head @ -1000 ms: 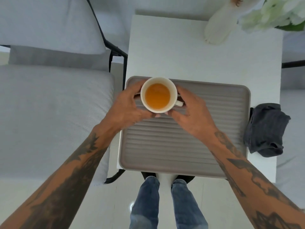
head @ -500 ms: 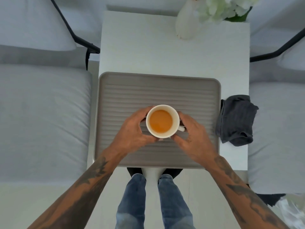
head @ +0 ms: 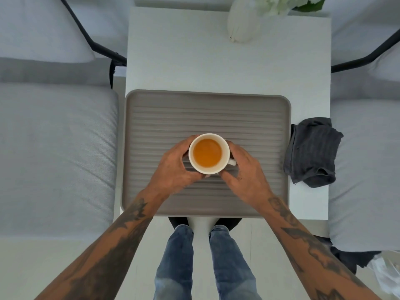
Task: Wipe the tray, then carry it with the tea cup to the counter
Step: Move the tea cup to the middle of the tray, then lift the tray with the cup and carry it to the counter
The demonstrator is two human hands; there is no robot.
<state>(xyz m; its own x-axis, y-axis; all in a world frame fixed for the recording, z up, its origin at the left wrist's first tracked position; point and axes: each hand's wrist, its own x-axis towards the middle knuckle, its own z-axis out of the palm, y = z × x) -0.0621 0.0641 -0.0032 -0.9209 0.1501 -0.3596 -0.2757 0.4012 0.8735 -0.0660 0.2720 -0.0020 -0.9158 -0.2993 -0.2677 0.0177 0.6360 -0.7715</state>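
2 hands cup the tea cup [head: 208, 153] above the tray [head: 249, 118] — left hand [head: 173, 169] and right hand [head: 244, 172] curled round its sides.

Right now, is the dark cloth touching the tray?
Apart. The head view shows a thin strip of white table between the dark cloth and the tray.

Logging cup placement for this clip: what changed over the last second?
Both hands, left hand and right hand, brought the tea cup from the tray's far-left corner to its centre. Both still grip the cup. Cloth stays beside the tray.
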